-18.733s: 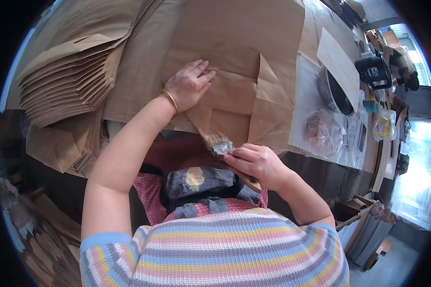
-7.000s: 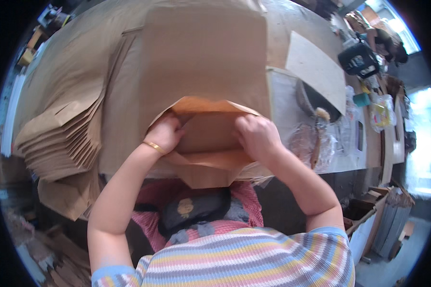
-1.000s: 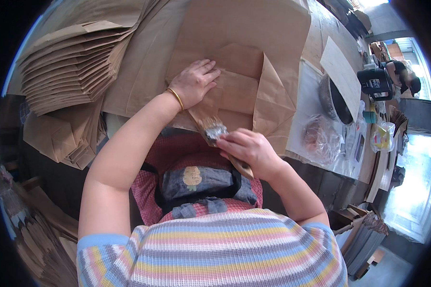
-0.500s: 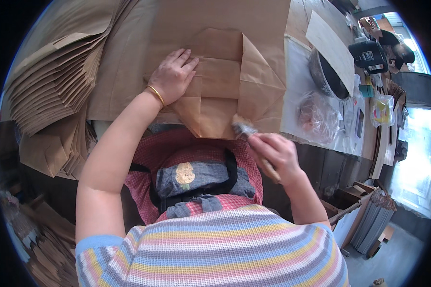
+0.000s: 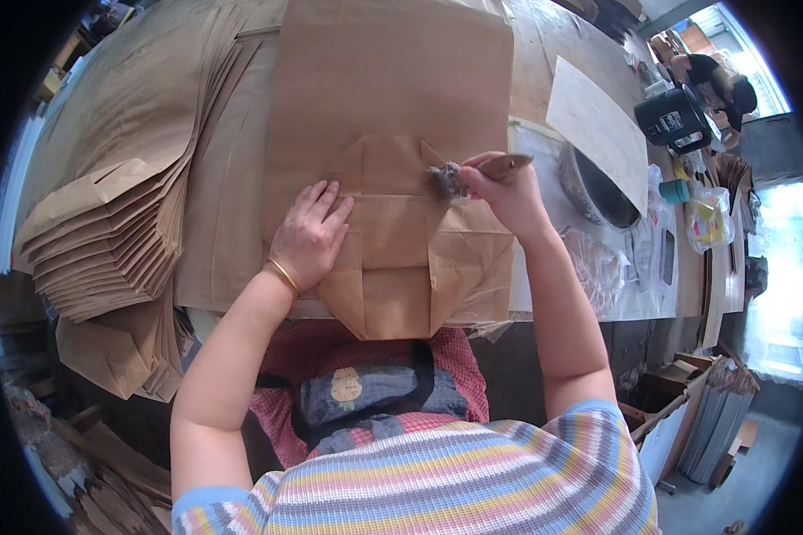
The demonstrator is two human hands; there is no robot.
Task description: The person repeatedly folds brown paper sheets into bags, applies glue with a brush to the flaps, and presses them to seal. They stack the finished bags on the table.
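Note:
A large brown paper bag [image 5: 394, 241] lies before me, its near end opened out into folded flaps that reach the table's front edge. My left hand [image 5: 312, 234] rests flat on the left flap, fingers stretched out, a gold bangle at the wrist. My right hand [image 5: 507, 198] is closed around the wooden handle of a brush [image 5: 510, 167]. The brush's bristles, blurred by motion, are at the upper right of the folded end, and I cannot tell whether they touch the paper.
At left, a fanned stack of brown paper bags [image 5: 107, 245] hangs over the edge. Beyond my right arm are a dark bowl [image 5: 589, 192] partly under a pale board [image 5: 602, 134], crumpled clear plastic [image 5: 595, 272] and a black jug [image 5: 674, 120]. Another person [image 5: 723, 85] is at the far right.
My right hand has carried the brush from the near edge of the folded end to its far right side. My left hand stays on the paper; the view has shifted.

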